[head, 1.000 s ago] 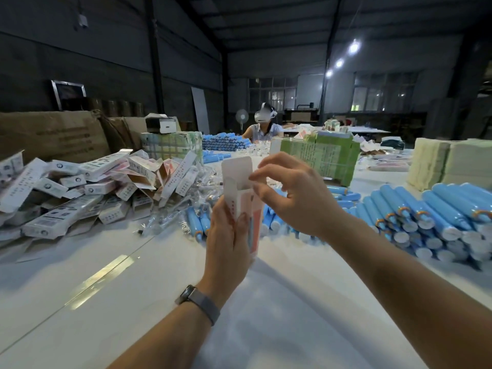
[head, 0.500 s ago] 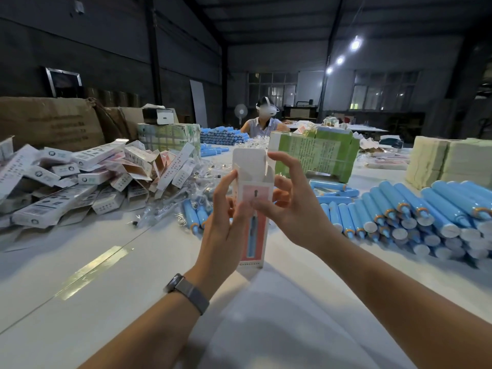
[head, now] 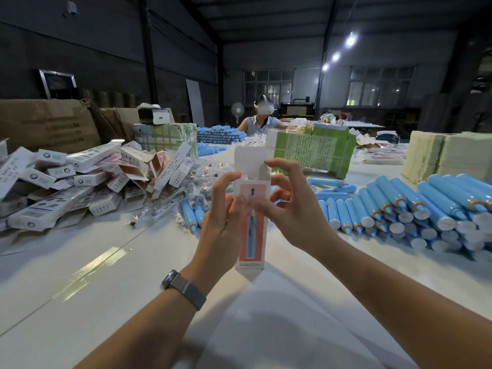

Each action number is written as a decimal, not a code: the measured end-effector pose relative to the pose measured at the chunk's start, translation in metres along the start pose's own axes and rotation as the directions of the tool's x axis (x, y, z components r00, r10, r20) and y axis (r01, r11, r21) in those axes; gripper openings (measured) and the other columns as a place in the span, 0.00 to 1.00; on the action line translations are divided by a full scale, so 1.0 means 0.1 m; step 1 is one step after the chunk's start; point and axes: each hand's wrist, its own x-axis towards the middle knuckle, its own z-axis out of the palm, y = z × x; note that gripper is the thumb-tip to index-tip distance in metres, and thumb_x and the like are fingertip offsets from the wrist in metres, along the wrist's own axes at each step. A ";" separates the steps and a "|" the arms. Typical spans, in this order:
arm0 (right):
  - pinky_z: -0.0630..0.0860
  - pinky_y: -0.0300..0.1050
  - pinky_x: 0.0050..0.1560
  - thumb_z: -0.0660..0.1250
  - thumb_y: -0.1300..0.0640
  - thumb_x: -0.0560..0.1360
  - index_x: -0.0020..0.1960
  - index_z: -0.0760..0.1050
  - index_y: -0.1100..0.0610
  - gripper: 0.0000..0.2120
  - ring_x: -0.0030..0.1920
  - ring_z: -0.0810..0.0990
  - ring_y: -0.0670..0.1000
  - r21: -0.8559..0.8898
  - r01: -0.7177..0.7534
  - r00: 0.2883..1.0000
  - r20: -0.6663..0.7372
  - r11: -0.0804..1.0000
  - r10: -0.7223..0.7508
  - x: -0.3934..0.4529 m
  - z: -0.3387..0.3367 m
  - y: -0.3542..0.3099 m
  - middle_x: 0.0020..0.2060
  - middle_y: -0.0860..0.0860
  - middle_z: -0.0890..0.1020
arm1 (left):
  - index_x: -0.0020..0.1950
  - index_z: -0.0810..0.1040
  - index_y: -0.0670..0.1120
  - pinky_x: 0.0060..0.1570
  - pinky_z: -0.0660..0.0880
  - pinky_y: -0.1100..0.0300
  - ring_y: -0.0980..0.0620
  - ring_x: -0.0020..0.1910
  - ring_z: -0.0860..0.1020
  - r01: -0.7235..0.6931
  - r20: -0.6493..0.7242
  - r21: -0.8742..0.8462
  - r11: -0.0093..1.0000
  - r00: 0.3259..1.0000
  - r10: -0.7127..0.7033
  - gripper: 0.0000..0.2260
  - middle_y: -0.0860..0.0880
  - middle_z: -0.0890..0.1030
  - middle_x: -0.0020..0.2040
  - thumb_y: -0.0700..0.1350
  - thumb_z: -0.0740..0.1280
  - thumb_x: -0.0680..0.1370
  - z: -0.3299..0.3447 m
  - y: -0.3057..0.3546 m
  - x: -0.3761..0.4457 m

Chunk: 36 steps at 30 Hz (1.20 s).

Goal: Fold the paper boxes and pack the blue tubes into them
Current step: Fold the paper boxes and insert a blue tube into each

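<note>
I hold a white and pink paper box point(head: 252, 235) upright above the white table point(head: 111, 283), its top flaps standing open. My left hand point(head: 222, 222) grips the box's left side, fingers curled round its upper edge. My right hand point(head: 288, 206) pinches the box's upper right side, the index finger touching a side flap. A big stack of blue tubes point(head: 415, 209) with white caps lies to the right. A few more blue tubes point(head: 193, 213) lie just behind my left hand.
A heap of folded white boxes point(head: 80, 179) covers the left of the table. Green paper bundles point(head: 319, 150) stand behind the box, pale stacks point(head: 447, 155) at far right. Clear plastic wrappers point(head: 165, 206) lie mid-table. A person point(head: 262, 118) sits at the far side.
The box has been brought upright and turned so its pink printed face shows. My right hand moved from the top flap down to the box's upper right side.
</note>
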 end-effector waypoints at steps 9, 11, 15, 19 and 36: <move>0.74 0.37 0.36 0.73 0.52 0.71 0.49 0.72 0.35 0.15 0.35 0.75 0.43 0.000 -0.006 1.000 0.008 1.000 0.006 -0.01 0.00 -0.01 0.45 0.37 0.81 | 0.60 0.65 0.73 0.44 0.80 0.38 0.46 0.42 0.81 0.010 -0.009 -0.016 1.000 1.000 -0.010 0.14 0.50 0.80 0.45 0.52 0.56 0.82 0.01 0.03 0.00; 0.75 0.40 0.37 0.73 0.52 0.71 0.49 0.72 0.37 0.14 0.35 0.76 0.43 -0.008 -0.006 1.000 0.031 1.000 0.006 0.00 -0.03 0.00 0.46 0.38 0.81 | 0.60 0.65 0.73 0.45 0.80 0.37 0.46 0.42 0.81 0.005 -0.004 -0.012 1.000 1.000 -0.006 0.14 0.50 0.80 0.46 0.52 0.56 0.82 0.01 0.03 0.01; 0.76 0.43 0.35 0.68 0.46 0.74 0.50 0.74 0.36 0.07 0.35 0.78 0.45 0.006 0.000 0.998 0.069 1.000 -0.001 0.04 -0.08 0.01 0.45 0.38 0.81 | 0.60 0.65 0.73 0.44 0.81 0.39 0.46 0.42 0.82 -0.018 0.020 -0.003 1.000 1.000 0.018 0.15 0.48 0.81 0.46 0.51 0.56 0.82 -0.01 0.03 0.01; 0.79 0.48 0.33 0.62 0.47 0.78 0.51 0.76 0.43 0.05 0.35 0.77 0.46 0.025 0.043 0.996 0.080 0.999 -0.045 0.07 -0.15 0.03 0.42 0.41 0.80 | 0.63 0.64 0.73 0.44 0.81 0.44 0.45 0.43 0.81 -0.022 0.047 0.033 0.999 0.999 0.020 0.15 0.44 0.81 0.47 0.52 0.55 0.82 -0.02 0.02 0.01; 0.78 0.56 0.51 0.74 0.65 0.71 0.54 0.73 0.51 0.17 0.50 0.80 0.53 0.194 0.029 1.000 -0.005 0.981 -0.028 0.11 -0.15 -0.16 0.49 0.50 0.82 | 0.59 0.64 0.73 0.40 0.82 0.57 0.50 0.41 0.81 -0.039 0.054 -0.017 0.999 0.998 0.040 0.14 0.55 0.81 0.46 0.51 0.53 0.83 -0.01 0.01 0.01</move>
